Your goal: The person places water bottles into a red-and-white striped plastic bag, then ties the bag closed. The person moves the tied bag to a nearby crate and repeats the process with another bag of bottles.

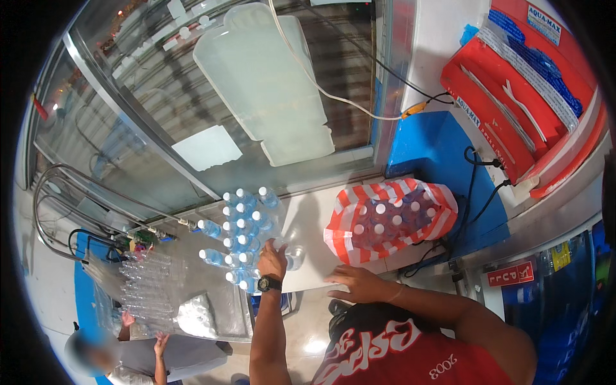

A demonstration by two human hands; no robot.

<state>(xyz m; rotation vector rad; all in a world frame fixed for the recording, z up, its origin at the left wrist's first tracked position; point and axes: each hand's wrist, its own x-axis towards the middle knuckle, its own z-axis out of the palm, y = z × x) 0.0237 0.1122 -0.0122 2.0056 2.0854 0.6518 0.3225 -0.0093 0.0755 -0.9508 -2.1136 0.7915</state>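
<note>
My left hand (272,262), with a dark watch on its wrist, reaches over the white counter among several capped water bottles (242,224) standing in a group. Its fingers are beside a clear plastic container (294,256); whether they grip it or a bottle is hidden. My right hand (353,284) is palm down with fingers apart near the counter's front edge and holds nothing. Beyond it stands a red-and-white striped plastic bag (342,239), its top wide apart, with several white-capped bottles (378,228) upright inside.
To the left, many clear empty bottles (147,284) and a bag of white caps (196,316) lie on a metal counter (233,313) below curved metal pipes (41,207). A person (161,344) is at its front. Black cables (474,192) hang right of the striped bag. Glass panels (269,86) rise behind.
</note>
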